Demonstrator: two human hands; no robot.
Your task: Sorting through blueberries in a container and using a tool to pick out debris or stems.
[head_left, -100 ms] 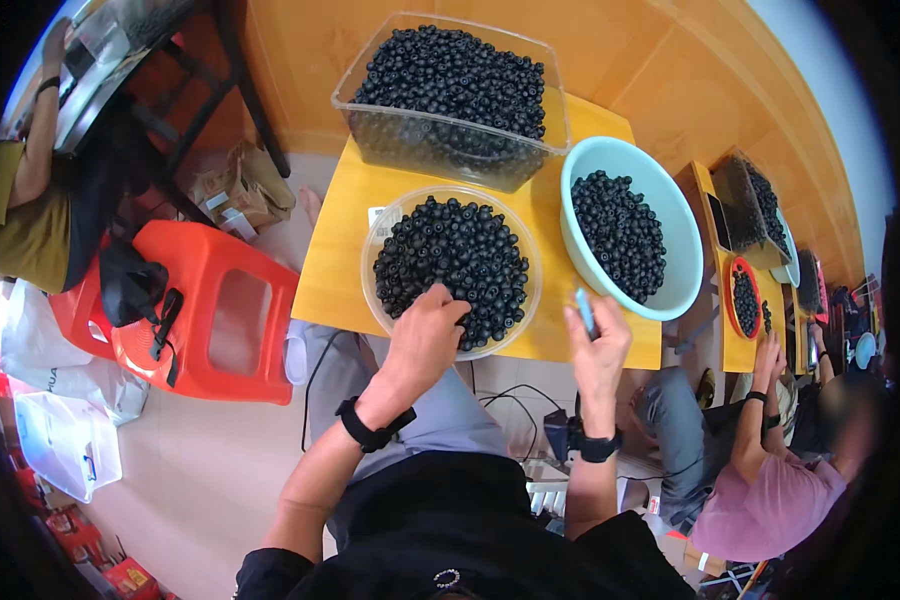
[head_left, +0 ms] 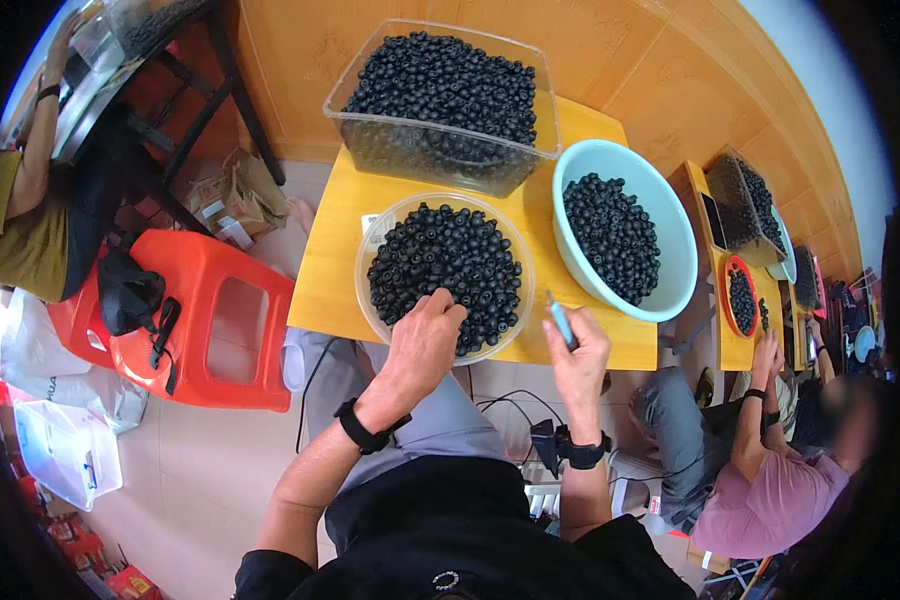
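Note:
My left hand [head_left: 425, 338] reaches over the near edge of a round clear tub [head_left: 363, 300] full of small black beads [head_left: 440, 262]. Its fingers are pinched together among the beads; what lies between them is hidden. My right hand [head_left: 580, 355] is closed round a slim light-blue tool with a thin pointed tip [head_left: 561, 322], held just right of the tub and tilted up to the left. Close by, a pale turquoise basin [head_left: 678, 250] holds more black beads, their tops showing small holes.
Behind the tub stands a rectangular clear bin [head_left: 410, 165] heaped with black beads, on the yellow table [head_left: 320, 265]. A red stool [head_left: 210, 385] with a black bag stands left. Cables [head_left: 505, 400] hang below the table. At right, another person [head_left: 770, 500] works at similar containers.
My right hand has moved left toward the round tub, and the blue tool now leans left with its tip in sight. My left hand stays at the beads, fingers still pinched.

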